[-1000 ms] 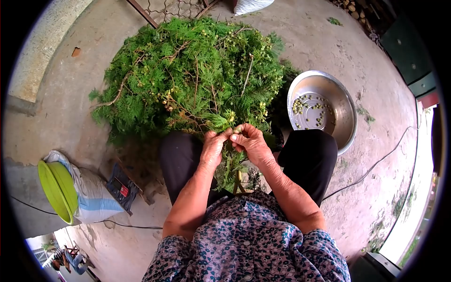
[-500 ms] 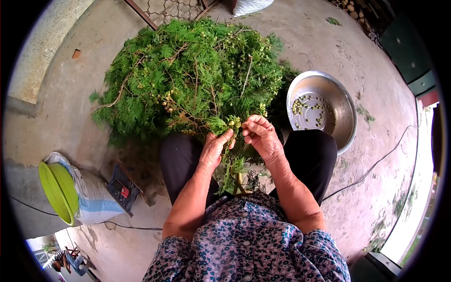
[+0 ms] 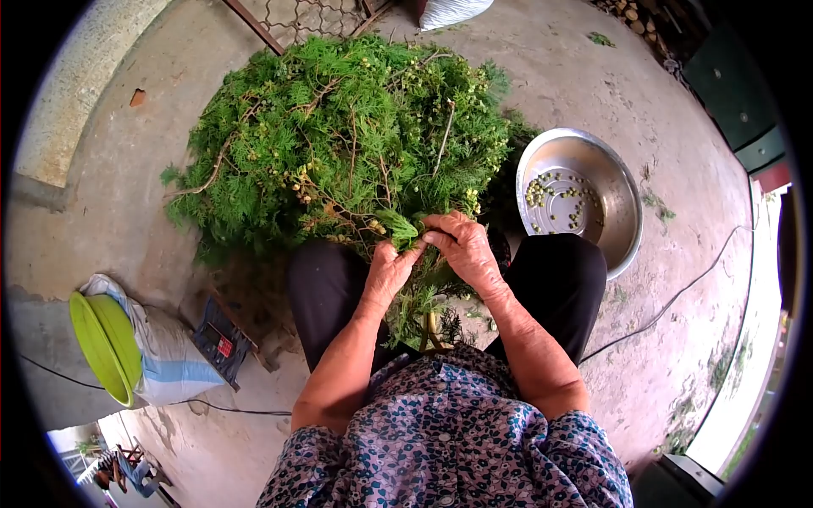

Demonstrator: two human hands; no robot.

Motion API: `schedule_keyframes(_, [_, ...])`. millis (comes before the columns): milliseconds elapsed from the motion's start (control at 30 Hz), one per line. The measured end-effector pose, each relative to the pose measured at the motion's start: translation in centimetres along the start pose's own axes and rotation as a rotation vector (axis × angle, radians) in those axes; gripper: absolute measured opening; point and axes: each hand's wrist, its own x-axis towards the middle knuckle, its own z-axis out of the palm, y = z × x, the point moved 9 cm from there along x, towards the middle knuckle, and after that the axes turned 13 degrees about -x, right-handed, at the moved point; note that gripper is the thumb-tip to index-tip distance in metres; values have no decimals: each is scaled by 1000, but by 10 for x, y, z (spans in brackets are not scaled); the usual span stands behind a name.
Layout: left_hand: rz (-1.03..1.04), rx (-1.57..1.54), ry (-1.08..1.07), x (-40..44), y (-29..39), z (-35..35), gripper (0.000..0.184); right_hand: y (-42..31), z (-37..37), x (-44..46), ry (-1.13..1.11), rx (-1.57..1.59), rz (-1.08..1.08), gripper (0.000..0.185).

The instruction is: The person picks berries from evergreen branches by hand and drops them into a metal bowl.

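My left hand (image 3: 391, 271) pinches a green, scaly-leaved evergreen sprig (image 3: 398, 226) between thumb and fingers, in front of my knees. My right hand (image 3: 467, 252) is closed at the same sprig, its fingertips meeting the left thumb; whatever lies between them is hidden. Just beyond both hands rises a large heap of evergreen branches (image 3: 339, 135) bearing small pale green and yellowish cones. To the right, beside my knee, stands a metal basin (image 3: 625, 199) with small green cones (image 3: 566, 196) scattered over its bottom.
At the left, a lime-green plastic basin (image 3: 97, 347) leans against a pale sack (image 3: 174, 356). A dark cable (image 3: 669, 305) runs over the concrete floor at the right. A metal grille (image 3: 309, 19) and a white sack (image 3: 453, 12) lie beyond the heap.
My right hand has moved slightly left and its fingers now meet the left hand. The sprig has turned, and the cones seen on it before are now hidden.
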Motion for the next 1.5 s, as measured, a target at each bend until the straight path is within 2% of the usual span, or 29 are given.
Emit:
schedule_keyframes(100, [114, 127, -25, -1, 8, 2, 26, 3, 8, -2, -3, 38, -58, 19])
schedule_keyframes(167, [2, 218, -71, -2, 3, 5, 28, 6, 11, -2, 20, 16, -85, 17])
schedule_keyframes(233, [0, 199, -73, -2, 1, 6, 27, 5, 10, -2, 43, -8, -112, 16])
schedule_keyframes(300, [-3, 181, -74, -2, -11, 4, 26, 14, 14, -3, 6, 17, -3, 11])
schedule_keyframes(333, [166, 411, -117, -3, -8, 6, 26, 14, 13, -2, 6, 17, -4, 11])
schedule_keyframes(367, [337, 641, -160, -6, -7, 12, 25, 26, 20, -4, -99, 251, 167, 11])
schedule_keyframes(400, [337, 641, -160, -7, 0, 14, 25, 36, 30, -9, -204, 484, 338, 13])
schedule_keyframes(433, [183, 371, -126, -4, -1, 9, 23, 38, 33, -12, -215, 627, 413, 17])
schedule_keyframes(467, [29, 101, -91, -2, -7, 5, 21, 41, 32, -14, -214, 627, 411, 17])
schedule_keyframes(567, [-88, 6, -144, -5, -27, 6, 18, 47, 37, -19, -259, 973, 487, 22])
schedule_keyframes(600, [-90, 6, -144, -4, -23, 6, 18, 45, 37, -18, -242, 1199, 497, 24])
schedule_keyframes(667, [-400, -350, -81, -7, -36, 6, 23, 46, 34, -16, -248, 1204, 460, 24])
schedule_keyframes(733, [-390, -419, -50, -9, -27, 9, 25, 49, 32, -15, -197, 1219, 455, 24])
schedule_keyframes(800, [-338, -438, -106, -9, -16, 15, 25, 48, 27, -13, -146, 1233, 447, 24])
schedule_keyframes(867, [-325, -418, -95, -8, -14, 14, 22, 53, 23, -15, -50, 1217, 555, 25])
schedule_keyframes(933, [-419, -516, -74, -9, -20, 15, 20, 58, 29, -17, -90, 1210, 543, 28])
schedule_keyframes(1000, [-410, -504, -82, -9, -21, 15, 19, 57, 40, -21, -270, 964, 514, 31])
schedule_keyframes(1033, [-395, -461, -87, -9, -22, 14, 19, 53, 42, -22, -272, 936, 504, 34])
schedule_keyframes(1200, [-407, -441, -63, -10, -20, 11, 17, 44, 42, -24, -300, 996, 519, 37])
schedule_keyframes(1500, [-400, -422, -82, -9, -17, 12, 17, 51, 53, -29, -324, 1080, 569, 24])
